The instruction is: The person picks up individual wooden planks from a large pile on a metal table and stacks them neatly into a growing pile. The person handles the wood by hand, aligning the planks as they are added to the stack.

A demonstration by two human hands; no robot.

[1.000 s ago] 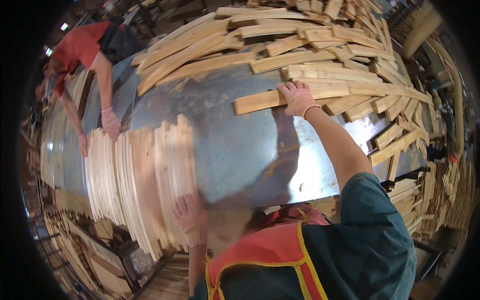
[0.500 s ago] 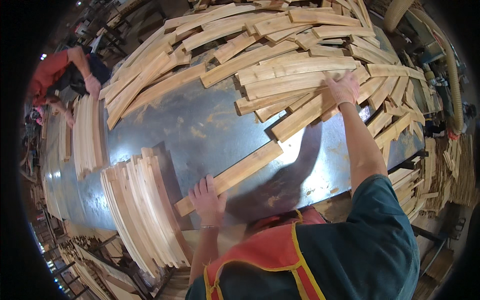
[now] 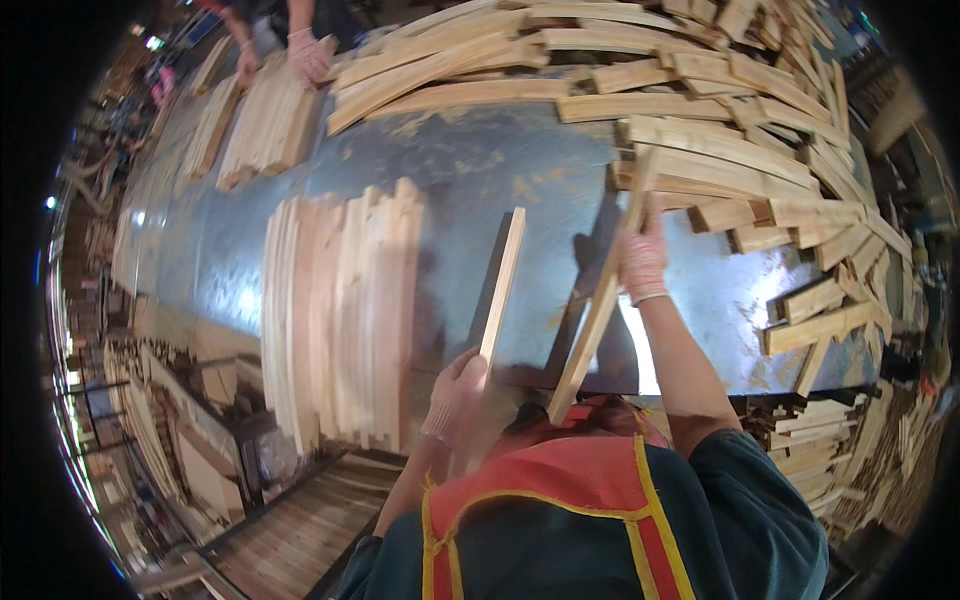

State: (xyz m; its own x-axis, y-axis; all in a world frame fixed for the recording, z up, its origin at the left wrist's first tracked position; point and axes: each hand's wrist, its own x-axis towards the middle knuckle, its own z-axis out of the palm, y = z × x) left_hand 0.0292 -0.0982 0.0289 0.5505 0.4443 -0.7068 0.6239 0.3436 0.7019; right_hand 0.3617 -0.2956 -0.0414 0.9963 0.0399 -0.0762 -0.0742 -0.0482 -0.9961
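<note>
Left hand [image 3: 455, 392] grips the near end of a short wooden slat [image 3: 501, 285]; slat stands on edge, tilted up, pointing toward 12 o'clock over the metal table [image 3: 500, 170]. Right hand [image 3: 642, 262] is closed around the upper part of a longer slat [image 3: 600, 300], which runs diagonally from 1 o'clock down to 6, its low end near the orange vest [image 3: 560, 490]. Both hands gloved, both clenched on wood.

At 9 o'clock of the left hand: a tidy row of slats on edge [image 3: 345, 310], just beside it. At 12 to 3 o'clock: a loose heap of slats [image 3: 720, 150], the right hand touching or nearly touching its edge; cannot tell. Far at 11 o'clock another person's hands [image 3: 305, 55] rest on a second stack [image 3: 265, 125].

Handling, judged: slats look light, stiff, dry, one per hand is easy. Rough sawn edges, likely splintery, not slippery. End grip lets the piece swing; a hold nearer mid-length should give better control. Not fragile, thin ones could snap if levered.
</note>
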